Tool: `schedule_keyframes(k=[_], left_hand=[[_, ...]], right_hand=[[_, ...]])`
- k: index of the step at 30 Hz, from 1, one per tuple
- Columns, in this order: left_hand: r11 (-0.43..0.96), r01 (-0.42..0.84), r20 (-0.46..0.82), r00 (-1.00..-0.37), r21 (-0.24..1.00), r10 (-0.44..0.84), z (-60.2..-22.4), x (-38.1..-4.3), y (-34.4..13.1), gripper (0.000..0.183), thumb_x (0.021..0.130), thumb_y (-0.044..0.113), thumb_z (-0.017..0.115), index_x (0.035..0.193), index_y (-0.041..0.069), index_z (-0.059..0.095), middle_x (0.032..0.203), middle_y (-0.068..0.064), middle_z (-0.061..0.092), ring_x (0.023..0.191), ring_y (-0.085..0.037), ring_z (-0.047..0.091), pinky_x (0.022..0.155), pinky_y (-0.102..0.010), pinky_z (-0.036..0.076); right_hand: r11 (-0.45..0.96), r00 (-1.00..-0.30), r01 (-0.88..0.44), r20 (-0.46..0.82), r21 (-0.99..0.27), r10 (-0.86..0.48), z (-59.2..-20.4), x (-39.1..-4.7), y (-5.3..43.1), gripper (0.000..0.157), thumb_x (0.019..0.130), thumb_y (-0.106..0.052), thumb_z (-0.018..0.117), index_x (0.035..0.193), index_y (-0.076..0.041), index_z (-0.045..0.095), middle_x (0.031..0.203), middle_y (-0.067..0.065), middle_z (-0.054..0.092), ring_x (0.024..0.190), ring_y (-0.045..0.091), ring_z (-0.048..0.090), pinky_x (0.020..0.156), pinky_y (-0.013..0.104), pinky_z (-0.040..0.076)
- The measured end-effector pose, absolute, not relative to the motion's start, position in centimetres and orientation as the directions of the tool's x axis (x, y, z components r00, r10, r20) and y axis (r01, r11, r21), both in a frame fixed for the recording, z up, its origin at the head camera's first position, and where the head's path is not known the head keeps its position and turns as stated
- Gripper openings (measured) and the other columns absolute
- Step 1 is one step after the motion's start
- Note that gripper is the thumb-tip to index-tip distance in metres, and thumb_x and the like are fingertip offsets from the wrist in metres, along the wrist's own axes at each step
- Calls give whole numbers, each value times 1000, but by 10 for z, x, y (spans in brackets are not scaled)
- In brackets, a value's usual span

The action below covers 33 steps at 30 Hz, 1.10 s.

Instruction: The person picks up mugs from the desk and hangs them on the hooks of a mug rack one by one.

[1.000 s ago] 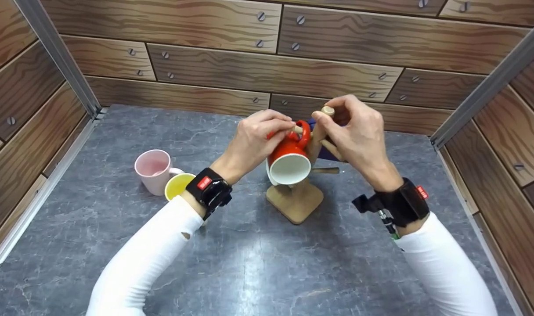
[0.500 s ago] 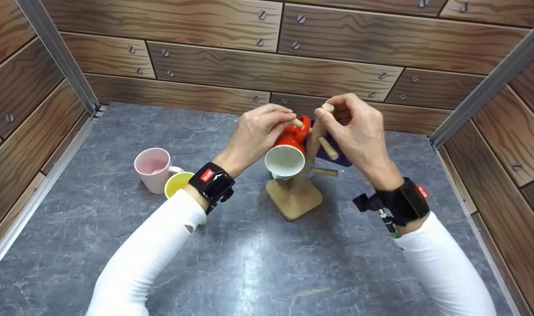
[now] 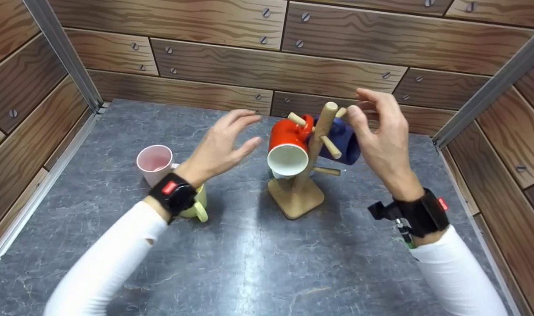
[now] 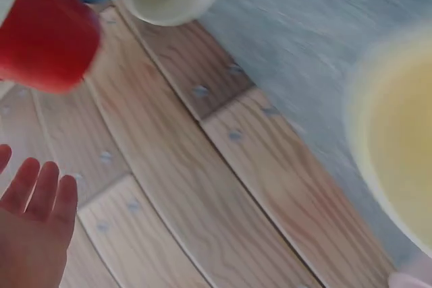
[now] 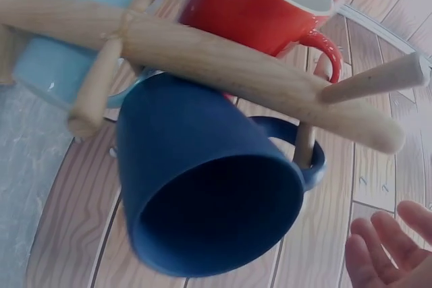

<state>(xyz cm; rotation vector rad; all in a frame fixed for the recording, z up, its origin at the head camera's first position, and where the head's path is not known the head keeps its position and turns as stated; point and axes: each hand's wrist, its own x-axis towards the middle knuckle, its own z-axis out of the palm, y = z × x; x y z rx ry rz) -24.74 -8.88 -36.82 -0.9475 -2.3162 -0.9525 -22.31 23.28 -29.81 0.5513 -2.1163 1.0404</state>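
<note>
A wooden mug tree stands on the grey surface. From one of its pegs hangs a red mug with a white inside, tilted mouth toward me. Behind the post a dark blue mug hangs by its handle; its mouth faces the camera in the right wrist view. A light blue mug hangs lower, mostly hidden in the head view. My left hand is in the air left of the red mug, fingers spread and holding nothing. My right hand, loosely bent and holding nothing, hovers right of the dark blue mug.
A pink mug and a yellow mug stand on the left, partly covered by my left wrist. Other pegs jut out from the mug tree. Wood-patterned walls enclose the back and sides.
My left hand has let go at the red mug and moved left. My right hand has released the top of the post and moved right. The red mug stays hanging on its peg.
</note>
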Motion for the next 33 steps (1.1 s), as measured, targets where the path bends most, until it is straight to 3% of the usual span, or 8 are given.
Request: schedule_keyframes(k=[6,11,19,25,33], left_hand=[[623,648,437,-759,437,483,-383,-238,-131,67,99,51,64,151,10,52,152,-12,48,141,-31,45,118,-53,35],[664,609,253,-790,435,559,-390,-230,-153,82,92,58,71,156,14,45,160,-15,37,147,-38,36,119,-62,30],[685,574,-20,-759,449,650,-393,-219,-175,94,80,55,84,158,20,45,167,-11,29,156,-41,13,122,-66,17],[684,605,-96,-717,407,691,-399,-214,-181,93,76,46,90,155,15,49,165,-18,32,154,-47,16,121,-66,18],[716,599,-189,-705,358,684,-403,-213,-190,94,75,34,90,156,16,47,162,-23,34,150,-51,25,118,-66,28]], right_hand=[[629,-668,-596,743,-499,-42,-309,-219,246,37,102,-22,63,132,-2,67,128,12,63,118,22,58,93,23,48],[657,-680,-564,733,-500,-27,-319,-217,255,39,101,-23,63,133,-1,66,132,14,61,122,22,56,95,25,44],[666,-728,-516,686,-539,-9,-333,-215,263,37,101,-20,64,134,-2,65,133,15,60,122,22,55,96,31,44],[679,-750,-495,661,-542,-18,-344,-216,267,38,101,-18,64,135,0,63,134,18,59,123,25,54,95,38,45],[680,-763,-493,645,-543,-38,-352,-215,269,40,101,-18,63,135,3,61,134,21,57,123,27,53,95,46,46]])
